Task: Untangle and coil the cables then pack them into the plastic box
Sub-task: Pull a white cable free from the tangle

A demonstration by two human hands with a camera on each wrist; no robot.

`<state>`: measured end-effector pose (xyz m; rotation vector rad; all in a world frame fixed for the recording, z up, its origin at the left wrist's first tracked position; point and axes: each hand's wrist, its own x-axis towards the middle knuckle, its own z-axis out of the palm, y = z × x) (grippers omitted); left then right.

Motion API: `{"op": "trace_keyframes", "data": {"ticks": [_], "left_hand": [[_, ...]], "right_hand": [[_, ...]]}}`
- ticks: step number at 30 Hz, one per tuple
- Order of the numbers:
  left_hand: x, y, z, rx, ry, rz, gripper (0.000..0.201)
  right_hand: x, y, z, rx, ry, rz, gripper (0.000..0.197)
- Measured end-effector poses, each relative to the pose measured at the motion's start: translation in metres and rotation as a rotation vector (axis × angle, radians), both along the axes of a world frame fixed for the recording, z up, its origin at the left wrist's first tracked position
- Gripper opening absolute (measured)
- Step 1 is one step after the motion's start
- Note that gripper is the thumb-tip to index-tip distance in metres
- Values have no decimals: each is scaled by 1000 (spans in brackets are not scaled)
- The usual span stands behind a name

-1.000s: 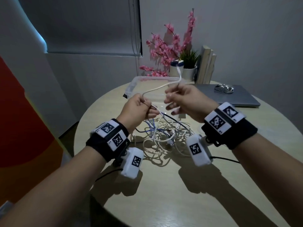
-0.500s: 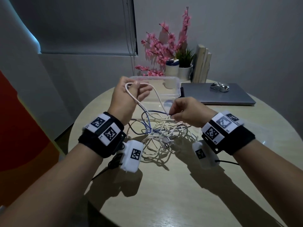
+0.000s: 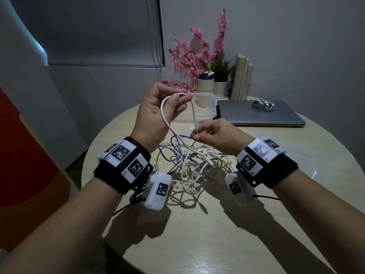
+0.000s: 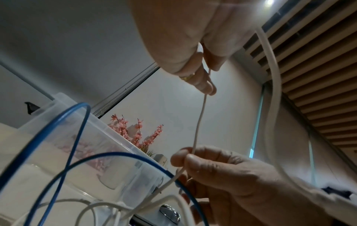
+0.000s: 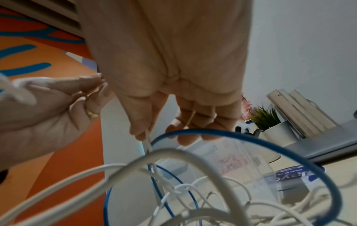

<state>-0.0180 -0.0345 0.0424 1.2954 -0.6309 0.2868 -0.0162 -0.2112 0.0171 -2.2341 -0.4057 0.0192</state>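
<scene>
Two hands work one white cable [image 3: 194, 115] above the round bench [image 3: 197, 234]: the left hand [image 3: 158, 113] is raised, pinching a loop of it between thumb and fingers, while the right hand [image 3: 215, 135], lower and just beside it, pinches the strand that drops from that loop. Below them the tangle of cables [image 3: 193, 167], mostly white with a blue cable [image 3: 175, 149] woven through, lies on the bench between the wrists. From the head view the clear plastic box [image 3: 205, 105] stands open behind the hands, near a closed laptop [image 3: 260, 115] with a mouse [image 3: 263, 104] on it, and pink flowers [image 3: 197, 54], a small potted plant [image 3: 221, 84] and books [image 3: 242, 76] sit at the far edge. Only the left wrist view shows the strand stretched straight between the two pinches, a gold ring [image 4: 187, 78] on a left finger, and blue loops arching in front of the box wall. Only the right wrist view shows the strand passing the right thumb tip and running down into the heap, with the other fingers loosely curled behind it.
</scene>
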Motion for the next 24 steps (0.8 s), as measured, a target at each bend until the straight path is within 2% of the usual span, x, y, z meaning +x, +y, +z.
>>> {"op": "trace_keyframes", "data": {"ticks": [2, 4, 7, 10, 11, 13, 15, 18, 20, 24], "left_hand": [[-1, 3, -1, 22, -9, 6, 16], [0, 7, -4, 120, -10, 54, 16], [1, 14, -13, 319, 24, 62, 31], [1, 17, -22, 554, 42, 51, 54], [2, 18, -25, 582, 58, 49, 59], [2, 16, -29, 499, 135, 51, 49], [3, 13, -30, 424, 199, 99, 33], [5, 3, -30, 473, 260, 112, 18], [5, -6, -32, 459, 297, 115, 16], [12, -18, -35, 477, 302, 171, 27]], "right_hand": [[1, 0, 0, -18, -21, -57, 13], [3, -3, 2, 36, -30, -135, 16], [7, -11, 9, 130, -55, -234, 18], [8, -14, 19, 376, -15, -256, 17], [7, -14, 23, 485, 1, -246, 16], [3, -14, 30, 617, -7, -228, 16], [0, -13, 36, 650, -43, -205, 15], [-7, -9, 42, 665, -60, -135, 9], [-11, -5, 43, 652, -49, -76, 14], [-16, 2, 42, 618, -59, 26, 25]]}}
